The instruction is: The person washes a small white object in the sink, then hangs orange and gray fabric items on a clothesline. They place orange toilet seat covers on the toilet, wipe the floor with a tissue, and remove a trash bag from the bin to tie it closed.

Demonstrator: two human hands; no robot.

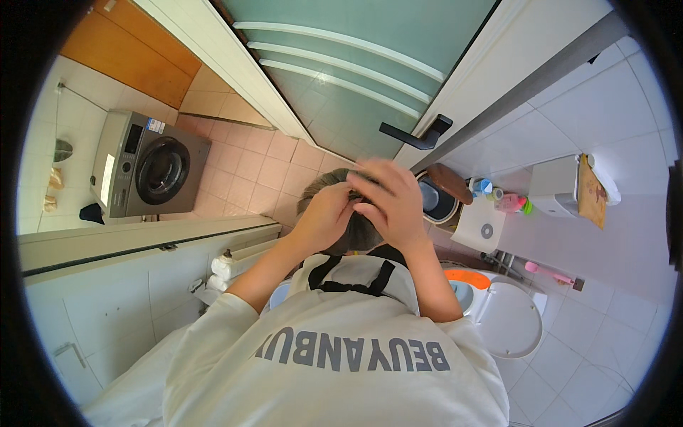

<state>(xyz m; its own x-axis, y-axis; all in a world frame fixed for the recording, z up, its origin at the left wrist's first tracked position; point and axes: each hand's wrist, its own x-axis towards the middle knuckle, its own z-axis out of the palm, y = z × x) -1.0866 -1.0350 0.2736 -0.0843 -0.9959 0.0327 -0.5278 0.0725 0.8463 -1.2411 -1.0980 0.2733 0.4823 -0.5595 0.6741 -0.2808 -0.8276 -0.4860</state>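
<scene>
At the centre, a bunch of greyish-brown hair (361, 237) shows around and below my hands; what it belongs to is mostly hidden. My left hand (329, 215) is closed on the hair, fingertips pinched together. From the right, my right hand (393, 201) meets it. Its fingers are blurred by motion and curve over the left fingertips, with the thumb below. Something small and dark between the fingertips is too hidden to name. Both forearms come up out of a white shirt (320, 384) with dark lettering. Black straps (356, 287) cross the white cloth just beyond the shirt.
Ahead stands a frosted glass door (341, 78) with a black handle (420, 133). A grey washing machine (149, 167) is at the far left, past a doorway with a pink tiled floor (245, 167). At right are a toilet (511, 320), a dark basin (435, 199) and several bottles.
</scene>
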